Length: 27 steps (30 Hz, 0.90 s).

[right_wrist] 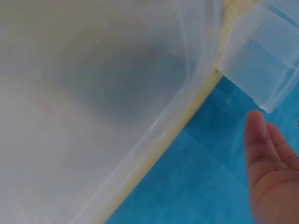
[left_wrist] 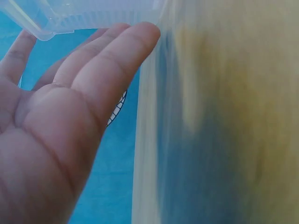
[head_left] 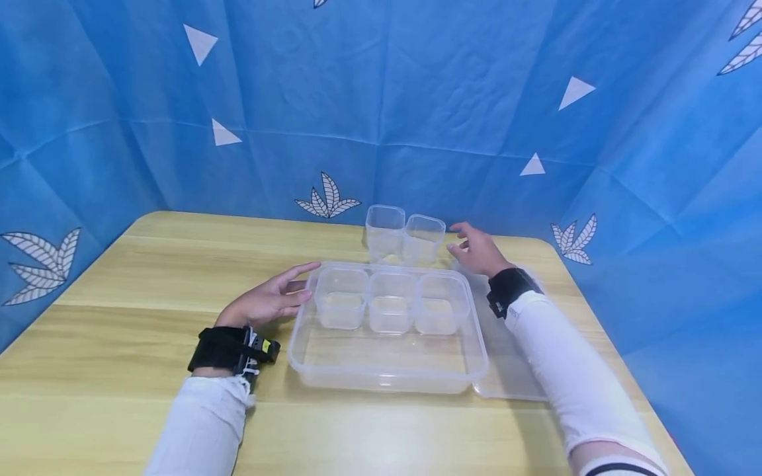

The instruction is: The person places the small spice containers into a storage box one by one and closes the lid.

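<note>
A large clear plastic box (head_left: 387, 380) stands on the table with three small clear cups (head_left: 389, 314) in a row along its far side. My left hand (head_left: 268, 299) is at the box's left wall, fingers nearly straight and touching or very near it. In the left wrist view the fingertips of this hand (left_wrist: 84, 98) reach the box's edge (left_wrist: 107, 14). Behind the box stand two more clear cups, a left one (head_left: 385, 228) and a right one (head_left: 425, 235). Close to the right one, apart from it, my right hand (head_left: 476, 250) has loosely bent fingers and holds nothing.
A flat translucent lid (head_left: 506, 370) lies right of the box, partly under my right forearm. The wooden table (head_left: 149, 291) ends at a blue patterned cloth (head_left: 381, 99) behind and at the sides.
</note>
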### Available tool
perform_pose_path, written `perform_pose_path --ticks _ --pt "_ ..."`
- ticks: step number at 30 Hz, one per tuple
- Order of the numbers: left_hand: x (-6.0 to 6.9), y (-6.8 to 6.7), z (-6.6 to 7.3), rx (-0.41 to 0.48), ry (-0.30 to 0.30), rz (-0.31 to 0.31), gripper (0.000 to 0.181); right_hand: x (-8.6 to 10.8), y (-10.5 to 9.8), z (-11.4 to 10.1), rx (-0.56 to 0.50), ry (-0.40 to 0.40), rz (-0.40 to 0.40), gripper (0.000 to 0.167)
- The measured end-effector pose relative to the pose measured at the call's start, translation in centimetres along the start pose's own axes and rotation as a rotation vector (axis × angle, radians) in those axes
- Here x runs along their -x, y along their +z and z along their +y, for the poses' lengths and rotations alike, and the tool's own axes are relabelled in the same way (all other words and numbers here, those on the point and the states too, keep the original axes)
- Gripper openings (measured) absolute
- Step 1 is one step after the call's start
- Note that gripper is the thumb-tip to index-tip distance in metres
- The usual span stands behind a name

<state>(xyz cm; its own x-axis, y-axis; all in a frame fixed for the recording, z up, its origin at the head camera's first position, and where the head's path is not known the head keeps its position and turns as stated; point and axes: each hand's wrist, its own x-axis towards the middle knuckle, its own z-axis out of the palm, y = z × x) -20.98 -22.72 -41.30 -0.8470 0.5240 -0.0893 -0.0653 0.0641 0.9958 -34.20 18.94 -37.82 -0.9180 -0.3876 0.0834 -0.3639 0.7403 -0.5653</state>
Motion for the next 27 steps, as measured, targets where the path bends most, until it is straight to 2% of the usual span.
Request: perform_pose_path --ticks 8,14,18,22,27 --pt "0.0 -0.2 0.2 -0.03 0.0 -0.004 0.069 -1.0 1.4 -0.4 0.008 -0.016 -0.012 0.046" --pt "0.1 0.1 0.2 -0.031 -0.016 0.014 0.069 -1.4 2.4 -0.5 -0.023 -0.046 0.014 0.022" --pt "0.1 0.2 0.2 -0.025 -0.02 0.016 0.068 -1.7 3.0 -0.6 -0.038 -0.022 0.042 0.013" --pt "0.1 0.2 0.3 -0.038 -0.018 0.016 0.068 -2.0 3.4 -0.7 -0.055 0.023 0.065 0.012" --pt "0.2 0.0 0.3 -0.08 -0.009 0.011 0.07 -2.0 3.6 -0.7 -0.081 0.028 0.081 0.011"
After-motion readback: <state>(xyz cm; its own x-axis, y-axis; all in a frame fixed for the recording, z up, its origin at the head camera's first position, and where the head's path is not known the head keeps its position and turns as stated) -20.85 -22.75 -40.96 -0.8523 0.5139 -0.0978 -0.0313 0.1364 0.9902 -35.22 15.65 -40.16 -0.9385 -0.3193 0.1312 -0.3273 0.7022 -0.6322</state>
